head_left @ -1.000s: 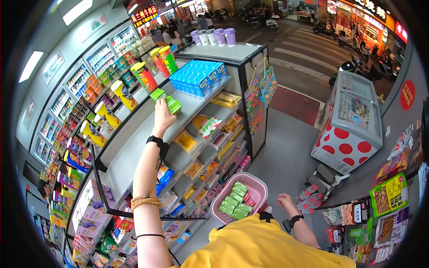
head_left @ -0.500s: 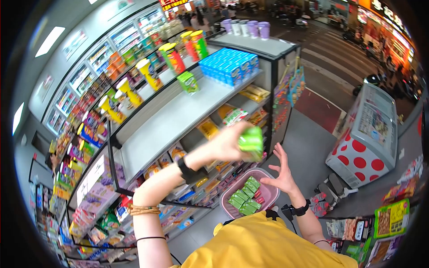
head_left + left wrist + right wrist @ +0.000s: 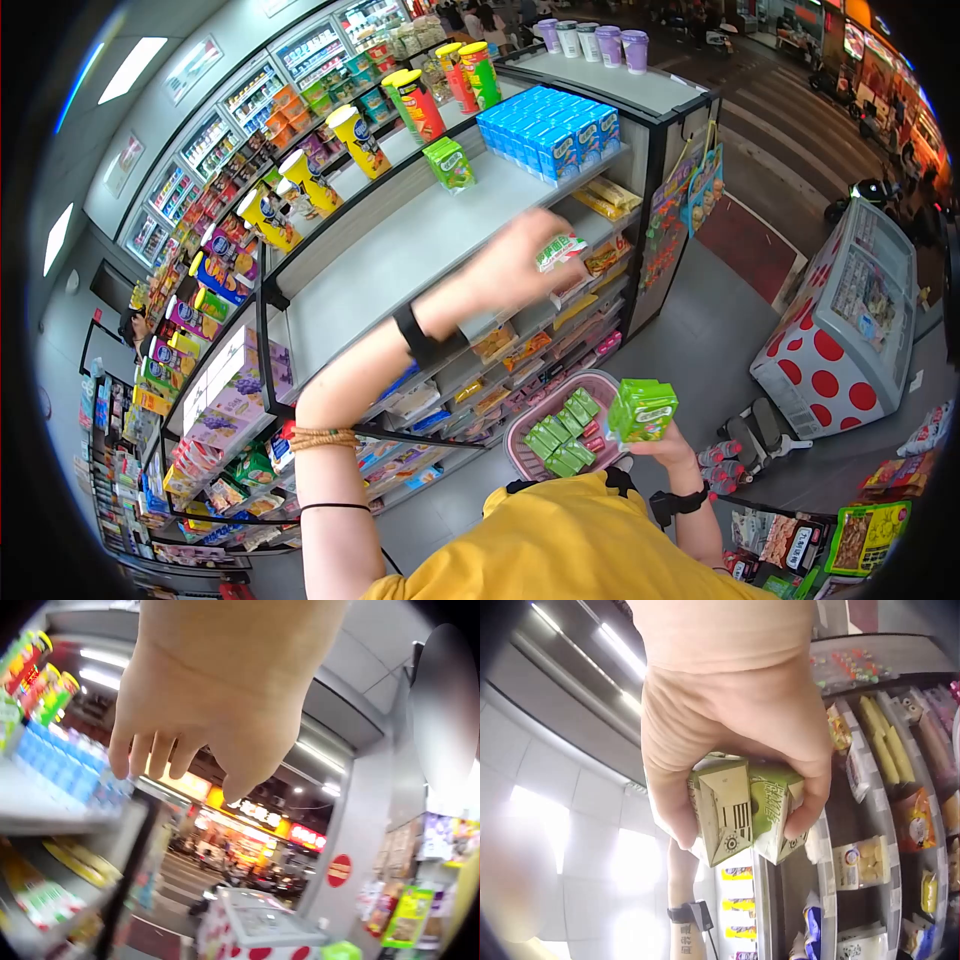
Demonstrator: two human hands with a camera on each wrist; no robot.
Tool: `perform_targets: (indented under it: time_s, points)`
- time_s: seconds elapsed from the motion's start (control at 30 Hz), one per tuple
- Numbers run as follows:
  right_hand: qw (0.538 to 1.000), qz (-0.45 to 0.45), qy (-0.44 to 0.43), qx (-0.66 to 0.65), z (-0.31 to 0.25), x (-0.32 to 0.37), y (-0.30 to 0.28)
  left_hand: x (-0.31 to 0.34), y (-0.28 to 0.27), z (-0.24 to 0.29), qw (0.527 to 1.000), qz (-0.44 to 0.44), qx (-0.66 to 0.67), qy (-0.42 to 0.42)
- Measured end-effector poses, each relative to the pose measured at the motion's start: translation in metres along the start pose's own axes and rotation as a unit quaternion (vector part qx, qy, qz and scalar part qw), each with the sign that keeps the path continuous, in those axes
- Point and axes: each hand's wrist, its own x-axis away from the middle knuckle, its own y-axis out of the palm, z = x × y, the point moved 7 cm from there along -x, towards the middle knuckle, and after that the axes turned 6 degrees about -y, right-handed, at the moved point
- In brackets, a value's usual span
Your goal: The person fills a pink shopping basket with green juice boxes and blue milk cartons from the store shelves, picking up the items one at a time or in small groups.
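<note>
Two green cartons (image 3: 739, 810), at least, are pinched side by side in the right hand (image 3: 668, 448), its thumb on one side and its fingers curled round the other. The head view shows them upright beside the right rim of a pink basket (image 3: 518, 455); whether they touch the rim I cannot tell. Inside the basket lie more green packs (image 3: 560, 440), with a few red packs (image 3: 594, 436) toward its right side.

The left hand (image 3: 515, 262) reaches across the near edge of the top shelf (image 3: 370, 270), blurred in the head view. Its own wrist view settles the fingers — straight, spread a little apart and gripping nothing.

Green boxes (image 3: 449, 165) stand together at the back edge of that shelf. To their right, by the shelf's far right corner, sits a block of blue cartons (image 3: 550, 130). Yellow, red and green canisters (image 3: 418, 103) line the ledge behind the back edge, and purple and white cups (image 3: 590, 42) stand in a row on the end counter (image 3: 610, 80). Below the near edge, lower shelves carry bagged snacks (image 3: 605, 198) — yellow ones near the right end. A chest freezer (image 3: 835, 325) with red dots stands well apart, on the floor.
</note>
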Motion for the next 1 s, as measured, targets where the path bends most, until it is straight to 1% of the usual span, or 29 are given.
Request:
perform_targets:
  time_s: [0.03, 0.1, 0.17, 0.23, 0.27, 0.3, 0.4, 0.47, 0.57, 0.6, 0.7, 0.73, 0.83, 0.87, 0.93, 1.0]
  points:
    - [0.999, 0.015, 0.005, -0.030, 0.000, 0.007, -0.009, -0.012, -0.031, -0.022, 0.990, 0.099, -0.097, -0.002]
    - [0.997, 0.046, -0.004, -0.070, 0.016, 0.026, -0.042, -0.036, -0.073, -0.084, 0.962, 0.165, -0.215, -0.032]
    - [0.988, 0.094, -0.013, -0.123, 0.033, 0.047, -0.071, -0.046, -0.098, -0.142, 0.936, 0.178, -0.294, -0.072]
    - [0.973, 0.172, 0.008, -0.151, 0.062, 0.079, -0.114, -0.052, -0.108, -0.206, 0.917, 0.174, -0.326, -0.148]
    - [0.965, 0.208, 0.017, -0.157, 0.078, 0.096, -0.136, -0.051, -0.111, -0.217, 0.908, 0.186, -0.340, -0.159]
    - [0.956, 0.243, 0.024, -0.164, 0.093, 0.112, -0.155, -0.054, -0.112, -0.232, 0.906, 0.169, -0.336, -0.193]
    - [0.941, 0.334, 0.035, -0.047, 0.124, 0.160, -0.201, -0.060, -0.108, -0.261, 0.896, 0.159, -0.349, -0.224]
    - [0.921, 0.379, 0.094, 0.000, 0.143, 0.194, -0.219, -0.066, -0.102, -0.280, 0.893, 0.144, -0.352, -0.242]
    - [0.877, 0.445, 0.178, 0.040, 0.166, 0.241, -0.228, -0.074, -0.099, -0.308, 0.883, 0.158, -0.346, -0.275]
    - [0.859, 0.466, 0.206, 0.049, 0.172, 0.257, -0.228, -0.076, -0.099, -0.316, 0.887, 0.192, -0.341, -0.245]
    - [0.841, 0.477, 0.251, 0.039, 0.192, 0.292, -0.229, -0.081, -0.099, -0.318, 0.896, 0.197, -0.307, -0.253]
    - [0.846, 0.469, 0.250, 0.041, 0.198, 0.300, -0.230, -0.081, -0.099, -0.315, 0.897, 0.227, -0.302, -0.229]
    - [0.838, 0.476, 0.260, 0.051, 0.204, 0.316, -0.231, -0.085, -0.103, -0.312, 0.903, 0.203, -0.288, -0.247]
    - [0.842, 0.475, 0.251, 0.045, 0.203, 0.315, -0.232, -0.085, -0.103, -0.308, 0.914, 0.204, -0.255, -0.243]
    - [0.850, 0.471, 0.236, 0.032, 0.199, 0.300, -0.231, -0.082, -0.102, -0.292, 0.924, 0.203, -0.231, -0.227]
    - [0.868, 0.449, 0.201, 0.071, 0.189, 0.270, -0.228, -0.076, -0.100, -0.273, 0.925, 0.219, -0.229, -0.211]
